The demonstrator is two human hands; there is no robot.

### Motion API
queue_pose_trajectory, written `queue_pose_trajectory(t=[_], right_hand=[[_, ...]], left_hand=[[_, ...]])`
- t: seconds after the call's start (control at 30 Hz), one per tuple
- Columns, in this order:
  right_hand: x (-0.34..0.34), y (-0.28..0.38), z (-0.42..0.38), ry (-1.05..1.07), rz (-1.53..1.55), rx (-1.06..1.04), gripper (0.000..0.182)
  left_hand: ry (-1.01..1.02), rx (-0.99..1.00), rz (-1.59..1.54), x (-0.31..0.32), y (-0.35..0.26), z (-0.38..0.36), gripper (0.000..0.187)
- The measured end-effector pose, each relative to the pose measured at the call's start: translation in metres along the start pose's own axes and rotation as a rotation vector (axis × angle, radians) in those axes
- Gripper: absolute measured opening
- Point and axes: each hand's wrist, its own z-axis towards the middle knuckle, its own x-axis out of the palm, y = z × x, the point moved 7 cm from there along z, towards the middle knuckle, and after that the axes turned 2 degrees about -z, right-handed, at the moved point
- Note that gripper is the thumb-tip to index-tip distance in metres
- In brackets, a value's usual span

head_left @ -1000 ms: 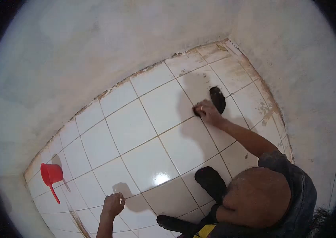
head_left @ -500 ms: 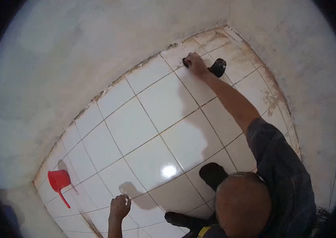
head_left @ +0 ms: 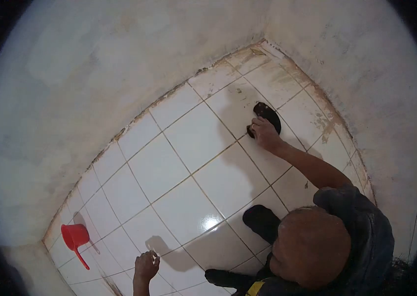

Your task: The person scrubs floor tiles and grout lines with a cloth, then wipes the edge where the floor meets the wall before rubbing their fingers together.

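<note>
My right hand (head_left: 266, 133) grips a curved black object (head_left: 273, 118) against the white tiled floor. Its kind does not show clearly; part of it lies under my fingers. Dark specks and brown smears mark the tiles beyond it. Low at the front, my left hand (head_left: 146, 266) is held with its fingers curled together. Something small and pale shows at its fingertips, too small to name. To its left, a red dipper (head_left: 74, 236) with a long handle rests on the floor, apart from both hands.
Pale plastered walls (head_left: 95, 74) meet the tiled floor (head_left: 179, 148) along a crumbling, stained edge. Brown stains (head_left: 324, 128) spread near the right wall. Two black-covered feet (head_left: 260, 222) are planted at the lower right, beside a rounded bare shape (head_left: 312, 246), perhaps a bent knee.
My right hand has come back from near the far corner toward me and a little to the right, bringing the black object. My left hand has barely shifted.
</note>
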Motion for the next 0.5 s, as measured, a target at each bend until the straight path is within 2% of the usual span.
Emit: queue_pose_trajectory(t=[0.1, 0.2, 0.27, 0.33, 0.43, 0.5], right_hand=[[-0.001, -0.010, 0.014, 0.087, 0.062, 0.096, 0.011], [0.009, -0.036, 0.051, 0.028, -0.080, 0.130, 0.011], [0.023, -0.063, 0.078, -0.256, -0.105, 0.141, 0.009], [0.015, -0.072, 0.117, -0.040, -0.021, 0.212, 0.011], [0.020, -0.094, 0.142, -0.045, -0.005, 0.280, 0.014], [0.018, -0.090, 0.134, -0.111, 0.013, 0.190, 0.014]], left_hand=[[0.016, -0.009, -0.037, -0.007, -0.006, 0.003, 0.018], [0.023, -0.036, -0.071, -0.013, -0.014, 0.001, 0.017], [0.024, -0.050, -0.072, -0.015, -0.016, 0.000, 0.018], [0.042, -0.059, -0.067, -0.011, -0.016, -0.003, 0.018], [0.056, -0.068, -0.047, -0.008, -0.019, -0.008, 0.019], [0.088, -0.079, -0.045, -0.011, -0.021, -0.010, 0.019]])
